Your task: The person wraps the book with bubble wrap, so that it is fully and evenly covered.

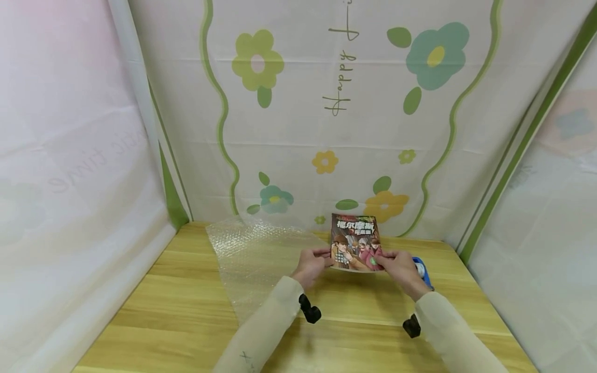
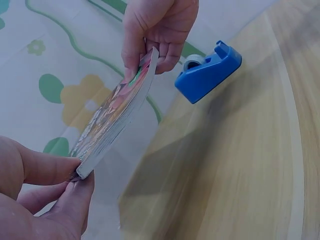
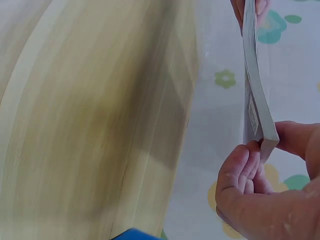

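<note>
A paperback book (image 1: 355,242) with a colourful illustrated cover is held up above the table, its cover tilted towards the head camera. My left hand (image 1: 311,266) pinches its lower left corner, thumb on the cover and fingers behind. At the lower right corner, my right hand (image 1: 400,270) grips the book the same way. The left wrist view shows the page edges of the book (image 2: 120,125) bowed slightly between both hands. In the right wrist view a small label shows on the back of the book (image 3: 260,100).
A sheet of clear bubble wrap (image 1: 261,254) lies on the left of the wooden table (image 1: 168,311), reaching the back edge. A blue tape dispenser (image 2: 209,72) with a roll of tape stands to the right, partly behind my right hand. Printed fabric (image 1: 289,124) encloses the table's back and sides.
</note>
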`<state>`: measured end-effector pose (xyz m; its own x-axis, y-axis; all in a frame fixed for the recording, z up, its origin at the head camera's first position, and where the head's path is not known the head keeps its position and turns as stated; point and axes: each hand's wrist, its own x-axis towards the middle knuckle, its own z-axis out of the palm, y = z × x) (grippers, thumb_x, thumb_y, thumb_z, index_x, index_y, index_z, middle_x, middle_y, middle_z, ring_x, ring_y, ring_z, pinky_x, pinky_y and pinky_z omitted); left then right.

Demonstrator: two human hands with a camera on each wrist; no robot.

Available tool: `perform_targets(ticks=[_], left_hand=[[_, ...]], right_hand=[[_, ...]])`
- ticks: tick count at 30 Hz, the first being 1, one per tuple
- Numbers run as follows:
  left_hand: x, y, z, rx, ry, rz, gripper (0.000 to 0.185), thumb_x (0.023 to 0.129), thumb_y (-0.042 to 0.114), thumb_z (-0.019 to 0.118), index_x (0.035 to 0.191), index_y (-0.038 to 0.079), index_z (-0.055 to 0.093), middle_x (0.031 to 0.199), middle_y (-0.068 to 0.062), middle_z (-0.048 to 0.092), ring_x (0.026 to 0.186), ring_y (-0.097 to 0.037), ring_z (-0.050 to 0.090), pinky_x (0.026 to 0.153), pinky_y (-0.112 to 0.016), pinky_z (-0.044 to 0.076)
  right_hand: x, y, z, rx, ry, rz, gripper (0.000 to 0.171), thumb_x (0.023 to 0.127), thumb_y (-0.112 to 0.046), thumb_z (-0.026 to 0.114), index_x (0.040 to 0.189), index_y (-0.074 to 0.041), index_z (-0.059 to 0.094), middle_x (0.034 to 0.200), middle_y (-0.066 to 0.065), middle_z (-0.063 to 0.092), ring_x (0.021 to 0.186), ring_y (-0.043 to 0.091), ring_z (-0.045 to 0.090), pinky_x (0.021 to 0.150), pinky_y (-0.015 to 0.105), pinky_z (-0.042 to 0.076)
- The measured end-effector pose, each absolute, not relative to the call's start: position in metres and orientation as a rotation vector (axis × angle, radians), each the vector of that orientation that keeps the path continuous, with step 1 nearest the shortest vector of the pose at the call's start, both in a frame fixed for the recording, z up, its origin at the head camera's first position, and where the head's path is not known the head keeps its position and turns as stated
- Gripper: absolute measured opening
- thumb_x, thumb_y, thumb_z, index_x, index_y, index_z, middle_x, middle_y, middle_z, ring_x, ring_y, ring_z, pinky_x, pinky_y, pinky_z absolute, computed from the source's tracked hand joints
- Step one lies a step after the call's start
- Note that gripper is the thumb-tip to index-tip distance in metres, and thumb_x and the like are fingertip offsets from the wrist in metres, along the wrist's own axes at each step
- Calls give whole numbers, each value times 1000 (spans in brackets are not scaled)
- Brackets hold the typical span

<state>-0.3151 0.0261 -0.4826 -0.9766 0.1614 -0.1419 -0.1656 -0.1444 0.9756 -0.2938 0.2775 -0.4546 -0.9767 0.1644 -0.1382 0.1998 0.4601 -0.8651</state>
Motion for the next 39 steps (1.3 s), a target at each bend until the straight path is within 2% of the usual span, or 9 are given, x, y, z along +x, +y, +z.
perform_targets(ticks=[11, 16, 24, 29, 34, 39], left_hand=[[-319, -10, -478, 24, 1881, 2246, 40, 96, -9, 68, 135, -9, 64, 132, -26, 68, 117, -28, 71, 99, -33, 62], [-320, -26, -473, 29, 1960, 2233, 41, 97, -9, 67, 137, -11, 63, 134, -28, 66, 120, -31, 70, 97, -31, 63], [-322, -53, -469, -17, 2011, 2252, 40, 96, -9, 68, 136, -11, 64, 136, -30, 66, 126, -37, 68, 97, -30, 63], [-321, -72, -466, 3, 2033, 2257, 40, 96, -10, 67, 135, -12, 64, 136, -32, 65, 127, -40, 67, 97, -30, 63], [-318, -93, -465, -1, 2030, 2269, 41, 95, -13, 65, 136, -14, 62, 134, -33, 66, 122, -35, 69, 95, -28, 63], [-314, -114, -468, -4, 2069, 2253, 41, 96, -13, 63, 137, -15, 61, 135, -35, 64, 118, -30, 70, 94, -27, 63]], right_hand=[[-299, 243, -451, 271, 2694, -1626, 37, 103, -24, 71, 127, 4, 72, 104, 10, 77, 86, 10, 69, 70, 23, 56], [-304, 225, -449, 261, 2683, -1667, 36, 103, -24, 71, 127, 2, 72, 104, 11, 76, 86, 14, 70, 67, 23, 53], [-311, 197, -446, 179, 2608, -1782, 36, 104, -19, 69, 130, 6, 69, 108, 17, 76, 84, 12, 73, 73, 26, 60], [-315, 177, -446, 178, 2598, -1809, 33, 102, -17, 71, 126, 6, 71, 105, 17, 78, 79, 8, 72, 66, 21, 56], [-315, 157, -449, 140, 2578, -1835, 31, 100, -14, 73, 124, 7, 71, 104, 18, 78, 78, 9, 72, 65, 18, 57], [-316, 136, -455, 128, 2615, -1781, 30, 100, -16, 74, 121, 4, 74, 102, 14, 78, 80, 10, 70, 68, 24, 58]])
